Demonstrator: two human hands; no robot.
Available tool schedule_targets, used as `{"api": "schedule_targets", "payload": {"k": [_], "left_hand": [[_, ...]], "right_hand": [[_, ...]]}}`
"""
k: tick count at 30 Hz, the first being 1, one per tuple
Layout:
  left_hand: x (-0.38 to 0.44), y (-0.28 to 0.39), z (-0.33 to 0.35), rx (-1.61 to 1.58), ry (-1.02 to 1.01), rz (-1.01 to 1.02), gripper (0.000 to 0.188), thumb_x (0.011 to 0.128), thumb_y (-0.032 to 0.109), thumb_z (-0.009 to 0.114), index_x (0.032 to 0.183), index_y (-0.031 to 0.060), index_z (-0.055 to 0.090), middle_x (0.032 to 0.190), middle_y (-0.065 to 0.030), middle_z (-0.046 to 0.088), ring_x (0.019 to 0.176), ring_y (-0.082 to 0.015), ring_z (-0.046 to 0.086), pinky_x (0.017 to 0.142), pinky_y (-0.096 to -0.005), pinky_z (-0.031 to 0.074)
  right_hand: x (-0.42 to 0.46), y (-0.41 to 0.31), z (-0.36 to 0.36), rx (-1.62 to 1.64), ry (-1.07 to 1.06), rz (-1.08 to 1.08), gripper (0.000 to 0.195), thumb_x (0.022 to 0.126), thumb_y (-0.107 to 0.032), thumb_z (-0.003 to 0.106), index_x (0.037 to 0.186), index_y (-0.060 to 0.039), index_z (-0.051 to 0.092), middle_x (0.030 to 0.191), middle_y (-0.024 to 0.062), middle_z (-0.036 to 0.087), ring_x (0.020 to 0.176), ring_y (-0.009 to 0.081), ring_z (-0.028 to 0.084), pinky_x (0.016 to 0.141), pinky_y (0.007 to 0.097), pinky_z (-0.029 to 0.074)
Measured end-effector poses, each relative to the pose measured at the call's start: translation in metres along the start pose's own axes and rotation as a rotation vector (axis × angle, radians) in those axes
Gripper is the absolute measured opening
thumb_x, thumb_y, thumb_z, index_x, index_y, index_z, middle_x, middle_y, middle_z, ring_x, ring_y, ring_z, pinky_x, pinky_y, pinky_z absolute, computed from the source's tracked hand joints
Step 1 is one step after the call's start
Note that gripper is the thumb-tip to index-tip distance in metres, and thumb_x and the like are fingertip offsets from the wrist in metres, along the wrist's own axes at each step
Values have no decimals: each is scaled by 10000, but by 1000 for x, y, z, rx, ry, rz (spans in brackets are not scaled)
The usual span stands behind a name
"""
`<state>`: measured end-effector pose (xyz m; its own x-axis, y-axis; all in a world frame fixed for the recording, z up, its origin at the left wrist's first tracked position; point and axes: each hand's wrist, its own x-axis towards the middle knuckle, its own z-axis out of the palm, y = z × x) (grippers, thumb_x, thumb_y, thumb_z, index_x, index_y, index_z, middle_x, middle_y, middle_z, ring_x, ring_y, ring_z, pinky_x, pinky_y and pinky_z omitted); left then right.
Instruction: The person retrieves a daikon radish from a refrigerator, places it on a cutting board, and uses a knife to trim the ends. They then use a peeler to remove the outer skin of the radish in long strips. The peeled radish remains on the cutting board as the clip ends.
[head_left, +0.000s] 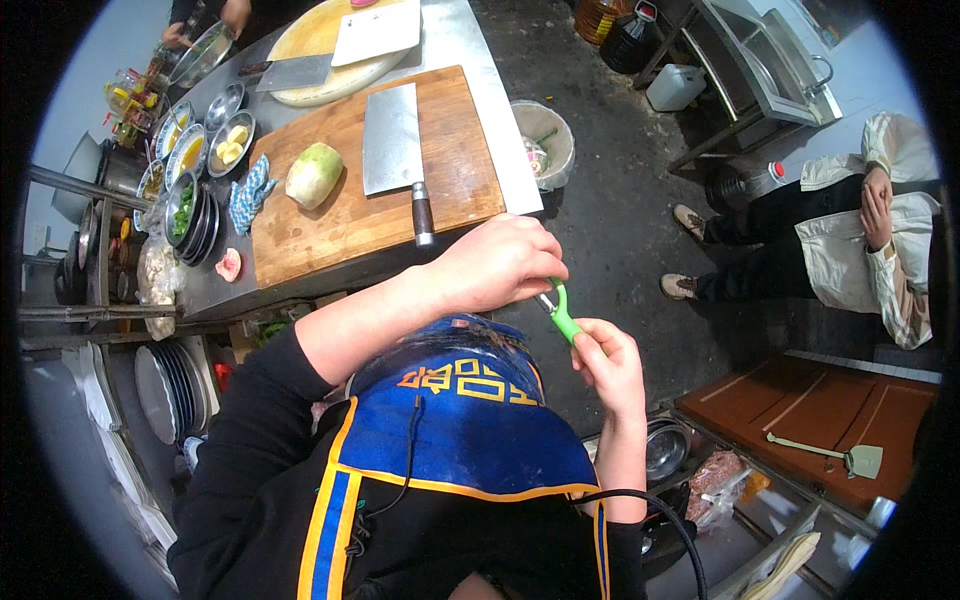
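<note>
A green-handled vegetable peeler (564, 319) is held between both hands, off the right edge of the counter. My right hand (611, 364) grips its handle with thumb and fingers. My left hand (510, 262) has its fingers closed at the peeler's head end; whether they pinch the frame or something at the blade is hidden. On the wooden cutting board (457, 142) lie a pale green radish (315, 175), its skin partly off, and a Chinese cleaver (392, 142) with a dark handle pointing towards me. A blue checked cloth (252, 193) rests at the board's left edge.
Left of the board stand metal bowls, one with yellow pieces (232, 146), and stacked bowls with chopped greens (182, 210). A second cleaver (296, 73) touches a round board (292, 45). A lined bin (551, 131) stands beside the counter. A person (840, 232) stands at right; another person's hands (180, 34) hold a bowl.
</note>
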<state>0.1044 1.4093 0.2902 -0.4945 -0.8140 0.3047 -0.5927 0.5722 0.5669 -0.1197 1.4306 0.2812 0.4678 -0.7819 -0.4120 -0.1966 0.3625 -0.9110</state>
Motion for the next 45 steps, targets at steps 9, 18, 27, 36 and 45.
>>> {"api": "schedule_targets", "payload": {"k": [9,18,27,36,45], "left_hand": [[-11,-26,-21,213,-107,222,91,684,188,597,721,106,583,757,-14,548,782,-187,524,697,-317,424],[-49,-61,-52,88,-14,149,90,686,187,593,663,102,574,714,-23,549,770,-197,540,702,-328,422],[-70,-91,-81,-478,51,-330,105,744,137,594,773,38,611,755,-86,606,728,-225,584,663,-314,454],[-64,-91,-78,-534,-69,-307,99,762,120,583,802,41,628,802,-89,616,790,-213,588,711,-314,452],[-45,-71,-57,-469,-44,-145,98,708,108,638,784,46,638,779,-79,608,752,-223,583,678,-317,463]], "right_hand": [[23,-23,23,68,-144,216,160,855,-120,507,939,-10,587,591,-43,512,457,7,400,397,146,273],[47,-46,72,15,-202,193,181,859,-136,509,946,1,589,622,-37,524,509,19,435,458,155,323],[55,-54,107,-513,-4,-274,201,744,-87,601,925,3,614,668,32,567,595,102,520,543,234,406],[47,-47,95,-604,166,-273,230,688,-40,628,916,-10,620,677,57,541,596,137,513,544,248,397],[34,-29,68,-487,238,-186,230,698,-54,634,925,-25,615,800,109,594,703,209,581,631,271,443]]}}
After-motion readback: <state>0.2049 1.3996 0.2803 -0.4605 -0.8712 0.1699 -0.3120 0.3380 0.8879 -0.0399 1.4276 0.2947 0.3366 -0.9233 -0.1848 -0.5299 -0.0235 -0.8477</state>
